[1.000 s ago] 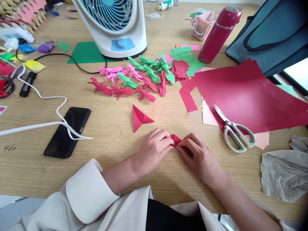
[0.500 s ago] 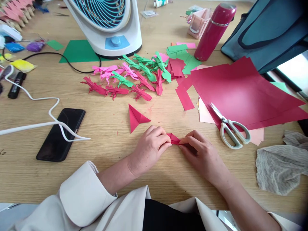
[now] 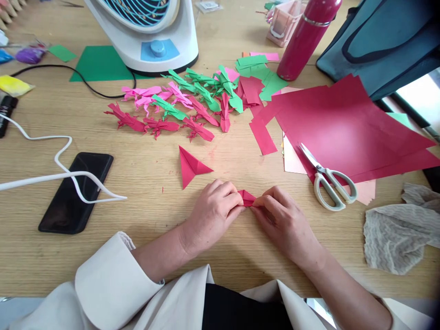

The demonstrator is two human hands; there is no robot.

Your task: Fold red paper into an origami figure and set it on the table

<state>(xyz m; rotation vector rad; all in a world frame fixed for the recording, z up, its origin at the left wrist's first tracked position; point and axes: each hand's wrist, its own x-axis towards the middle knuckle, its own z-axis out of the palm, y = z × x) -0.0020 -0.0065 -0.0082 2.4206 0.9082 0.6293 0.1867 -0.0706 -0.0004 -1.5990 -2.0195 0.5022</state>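
Note:
My left hand [image 3: 213, 213] and my right hand [image 3: 283, 222] meet on the wooden table [image 3: 154, 247] and both pinch a small folded red paper piece [image 3: 248, 197] between their fingertips. Most of that piece is hidden under my fingers. A folded red paper triangle [image 3: 190, 166] lies just beyond my left hand. Further back lies a row of finished folded paper figures [image 3: 178, 110] in red, pink and green.
Scissors [image 3: 326, 178] rest on large red paper sheets [image 3: 347, 128] to the right. A black phone [image 3: 74, 192] with a white cable [image 3: 51, 176] over it lies left. A fan [image 3: 147, 32], a red bottle [image 3: 305, 39], a blue bag [image 3: 381, 41] and a grey cloth [image 3: 398, 233] surround the work area.
My hands have stayed together on the red piece with only slight finger shifts. The view has tilted, so everything on the table sits a little further left and up.

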